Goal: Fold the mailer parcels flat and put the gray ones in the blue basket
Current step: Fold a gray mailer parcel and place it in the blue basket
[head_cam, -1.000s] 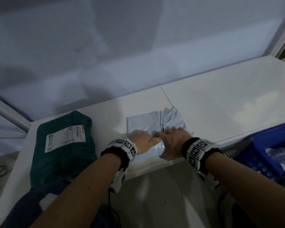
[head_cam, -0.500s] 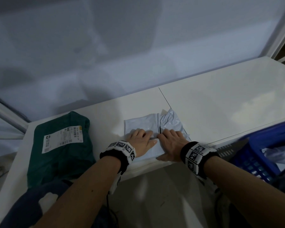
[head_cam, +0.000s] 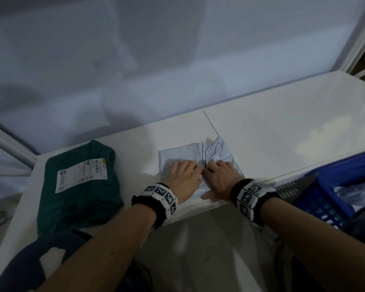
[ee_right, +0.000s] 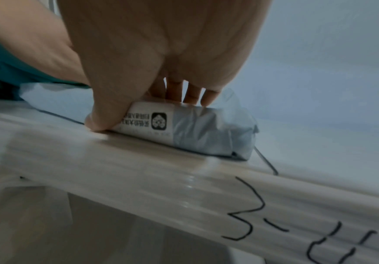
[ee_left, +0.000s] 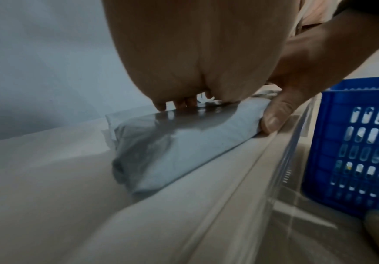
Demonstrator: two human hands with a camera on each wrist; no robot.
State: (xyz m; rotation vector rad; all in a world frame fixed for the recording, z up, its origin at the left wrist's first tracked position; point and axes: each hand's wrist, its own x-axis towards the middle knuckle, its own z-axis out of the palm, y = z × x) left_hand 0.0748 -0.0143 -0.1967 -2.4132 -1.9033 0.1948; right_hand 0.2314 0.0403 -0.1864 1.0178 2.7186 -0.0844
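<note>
While my left hand [head_cam: 182, 175] and right hand [head_cam: 220, 178] lie side by side, fingers [head_cam: 190, 165] stretched flat and grasping nothing, I'm pressing the gray mailer [head_cam: 178, 153] down at the tabletop's [head_cam: 282, 127] near edge. The blue basket [head_cam: 333, 186] to my right holds pale plastic. The green parcel [head_cam: 78, 186] wears a white barcode label [head_cam: 81, 172], unreadable.

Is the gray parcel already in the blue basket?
No, the gray parcel lies on the white table under both hands, while the blue basket stands off to the right.
</note>
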